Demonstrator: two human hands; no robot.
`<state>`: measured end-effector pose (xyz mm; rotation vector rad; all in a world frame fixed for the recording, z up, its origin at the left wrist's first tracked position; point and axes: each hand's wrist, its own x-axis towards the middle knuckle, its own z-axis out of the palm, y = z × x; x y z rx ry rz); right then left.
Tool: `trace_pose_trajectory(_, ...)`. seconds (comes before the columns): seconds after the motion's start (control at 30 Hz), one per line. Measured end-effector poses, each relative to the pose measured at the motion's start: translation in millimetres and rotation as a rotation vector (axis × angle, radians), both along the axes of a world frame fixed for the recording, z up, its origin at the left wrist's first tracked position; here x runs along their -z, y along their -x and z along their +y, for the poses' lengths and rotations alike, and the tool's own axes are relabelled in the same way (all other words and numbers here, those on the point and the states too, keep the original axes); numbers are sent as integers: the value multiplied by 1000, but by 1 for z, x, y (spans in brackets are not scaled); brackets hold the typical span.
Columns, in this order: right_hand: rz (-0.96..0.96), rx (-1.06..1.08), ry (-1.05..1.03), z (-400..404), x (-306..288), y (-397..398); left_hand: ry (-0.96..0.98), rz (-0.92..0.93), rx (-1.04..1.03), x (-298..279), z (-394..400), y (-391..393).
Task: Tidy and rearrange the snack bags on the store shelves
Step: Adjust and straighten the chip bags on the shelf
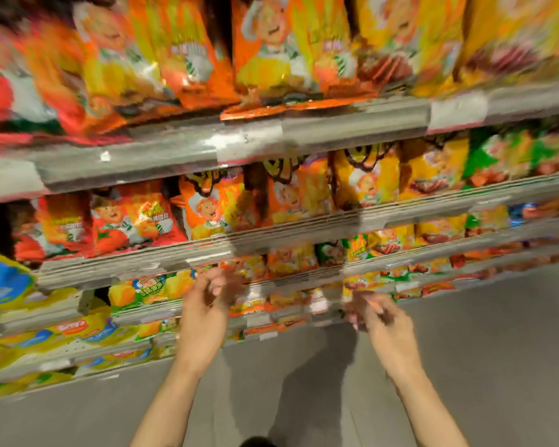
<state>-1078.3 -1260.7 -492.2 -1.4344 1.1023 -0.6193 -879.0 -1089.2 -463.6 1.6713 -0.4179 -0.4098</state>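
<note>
The whole view is blurred by motion. Orange and yellow snack bags [207, 208] with a cartoon chef stand in rows on several grey shelves. My left hand [207, 301] hovers in front of a lower shelf edge [288, 282], fingers loosely curled, with nothing in it. My right hand [381, 321] is level with it to the right, fingers also loosely curled and holding nothing. Neither hand clearly touches a bag. One orange bag [291, 108] lies flat at the front of the top shelf.
Yellow and blue snack bags [4, 279] fill the shelves at the lower left. Green bags [484, 156] sit at the right end of the second shelf. Grey floor [481, 366] lies below the shelving. Price-tag rails [239, 143] run along each shelf front.
</note>
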Motion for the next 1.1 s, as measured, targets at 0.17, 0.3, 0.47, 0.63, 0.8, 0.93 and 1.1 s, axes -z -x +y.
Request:
trace_pose_trajectory(0.17, 19, 30, -31, -18, -34, 20, 79, 126, 47, -33, -17, 8)
trace_pose_trajectory(0.3, -27, 76, -35, -25, -50, 25, 170, 211, 40, -46, -28, 5)
trace_pose_trajectory(0.47, -39, 140, -60, -40, -56, 31, 165, 201, 66, -52, -45, 0)
trace_pose_trajectory(0.63, -11, 126, -40, -68, -51, 33, 177, 207, 75, -52, -75, 4)
trace_pose_trajectory(0.8, -25, 96, -31, -113, -43, 43, 194, 237, 68, -54, -120, 16)
trace_pose_trajectory(0.93, -32, 27, -28, -167, -37, 62, 65, 64, -8, -42, -162, 38)
trace_pose_trajectory(1.1, -92, -60, -92, -256, -29, 98, 28, 118, -142, -28, -235, 94)
